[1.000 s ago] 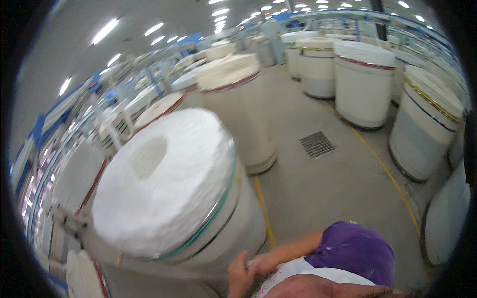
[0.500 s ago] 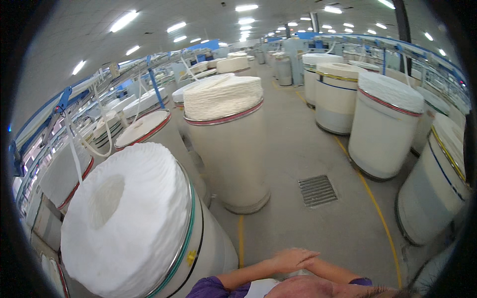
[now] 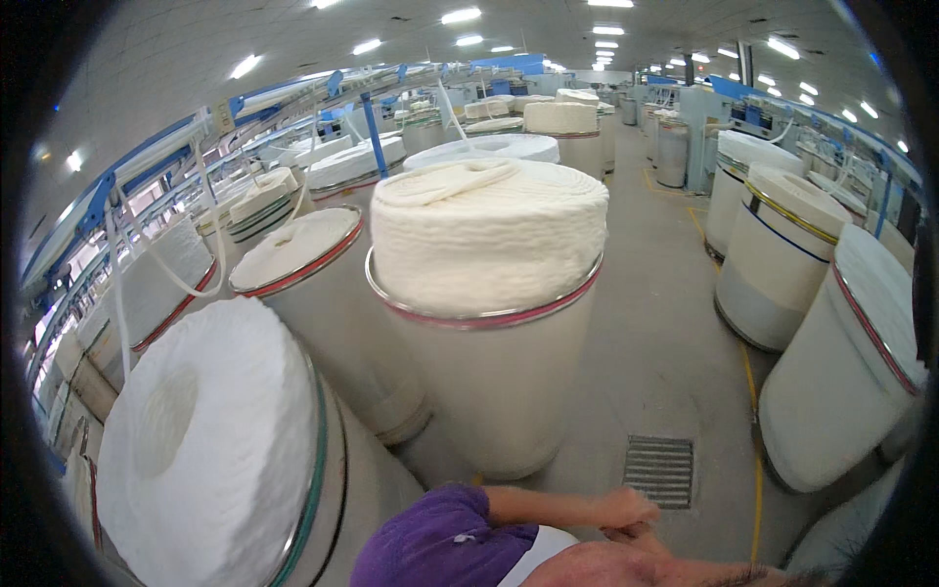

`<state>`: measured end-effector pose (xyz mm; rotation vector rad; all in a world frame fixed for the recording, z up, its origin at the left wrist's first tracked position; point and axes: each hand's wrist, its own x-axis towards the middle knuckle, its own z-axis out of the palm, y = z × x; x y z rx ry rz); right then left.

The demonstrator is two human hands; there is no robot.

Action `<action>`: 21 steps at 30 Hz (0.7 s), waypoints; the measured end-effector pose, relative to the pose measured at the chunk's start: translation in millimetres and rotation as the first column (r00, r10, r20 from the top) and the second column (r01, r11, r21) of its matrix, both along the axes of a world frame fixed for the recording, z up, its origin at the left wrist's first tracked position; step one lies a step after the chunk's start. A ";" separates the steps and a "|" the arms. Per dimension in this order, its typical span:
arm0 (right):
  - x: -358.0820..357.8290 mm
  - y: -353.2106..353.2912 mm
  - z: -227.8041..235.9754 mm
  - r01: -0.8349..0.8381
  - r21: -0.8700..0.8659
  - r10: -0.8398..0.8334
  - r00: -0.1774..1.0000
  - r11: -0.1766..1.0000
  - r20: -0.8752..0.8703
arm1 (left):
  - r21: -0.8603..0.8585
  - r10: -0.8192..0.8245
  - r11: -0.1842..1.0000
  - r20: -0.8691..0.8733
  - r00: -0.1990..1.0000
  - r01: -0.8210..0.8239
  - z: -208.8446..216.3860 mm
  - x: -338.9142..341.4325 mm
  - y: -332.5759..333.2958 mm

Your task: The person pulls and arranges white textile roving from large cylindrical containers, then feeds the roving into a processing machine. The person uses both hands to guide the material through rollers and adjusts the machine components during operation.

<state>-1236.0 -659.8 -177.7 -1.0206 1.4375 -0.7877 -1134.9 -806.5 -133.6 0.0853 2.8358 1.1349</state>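
My left hand (image 3: 628, 510) is held in front of my body at the lower edge, its forearm coming out of a purple sleeve (image 3: 430, 540). Close below it, partly covered, is my right hand (image 3: 641, 538). The two hands meet or overlap; blur hides their fingers, and nothing held can be made out. Ahead of them stands a tall cream can (image 3: 489, 391) with a red band, heaped with coiled fibre sliver (image 3: 489, 235). At the left, a can with a green band (image 3: 315, 479) carries white coiled sliver (image 3: 220, 440) with a hollow in its middle.
More sliver cans line the right, among them one with a yellow rim (image 3: 782, 264) and one with a red band (image 3: 836, 382). A floor grate (image 3: 659, 472) lies beside a yellow floor line (image 3: 751, 411). Blue overhead rails (image 3: 147, 176) run along the left, with sliver strands hanging down.
The view has shifted forward and turned left; the red-banded can ahead appears nearer and larger. My hands appear farther right, still together, with more purple sleeve showing.
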 end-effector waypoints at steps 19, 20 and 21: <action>-555.5 -469.2 8.4 0.059 -0.080 -0.090 0.871 0.995 -0.483 | -0.553 0.683 0.398 0.711 -0.166 -0.732 -264.1 -140.9 -464.3; -584.6 -505.6 -8.1 0.049 -0.201 -0.137 0.880 0.978 -0.454 | -0.552 0.682 0.392 0.711 -0.170 -0.736 -272.6 -165.2 -494.2; -609.2 -534.9 -29.7 0.148 -0.080 -0.169 0.867 0.986 -0.470 | -0.549 0.688 0.393 0.707 -0.160 -0.737 -281.1 -192.4 -526.0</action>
